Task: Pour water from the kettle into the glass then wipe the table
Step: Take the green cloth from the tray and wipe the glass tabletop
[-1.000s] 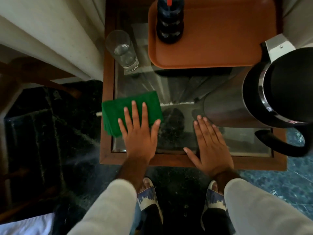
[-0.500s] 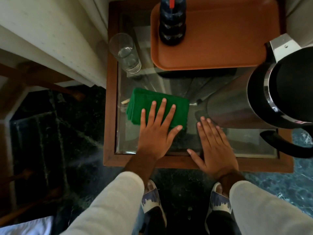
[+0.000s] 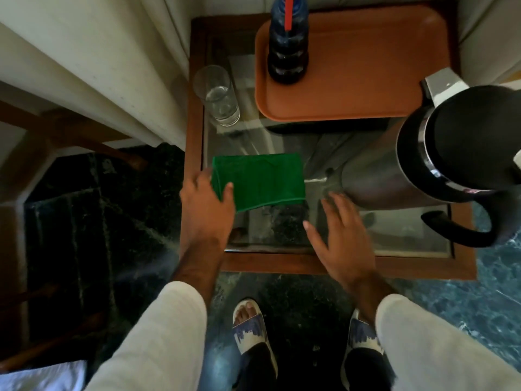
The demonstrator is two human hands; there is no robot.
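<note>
Pale curtain fabric [image 3: 93, 66] is seen filling the upper left, its top cut off by the frame, above a dark marble floor [image 3: 84, 215] whose left side is lost in shadow. A wooden-framed table [image 3: 194, 114] with a glass top is viewed from above, with the floor faintly visible through the pane. At its left edge, a clear glass [image 3: 218, 97] holding water low down is stood upright, well apart from the kettle. A folded green cloth [image 3: 265, 179] is laid flat on the pane at the near left; its left end is gripped by the left hand [image 3: 207, 204], thumb on top and fingers apparently tucked beneath, though the hand is blurred and those fingers are hidden. An orange tray [image 3: 366, 69] is set at the far side, carrying a dark bottle [image 3: 287, 46] whose top is cut off. The right hand [image 3: 344, 238] is held spread and empty, palm down over the near glass; whether it touches the pane cannot be told, as its fingertips are blurred. Just beside those fingertips, the steel kettle [image 3: 439, 159] with black lid and handle is stood at the right edge, partly cropped by the frame. Below, white sleeves [image 3: 158, 334] and two slippered feet [image 3: 251, 328] are shown.
</note>
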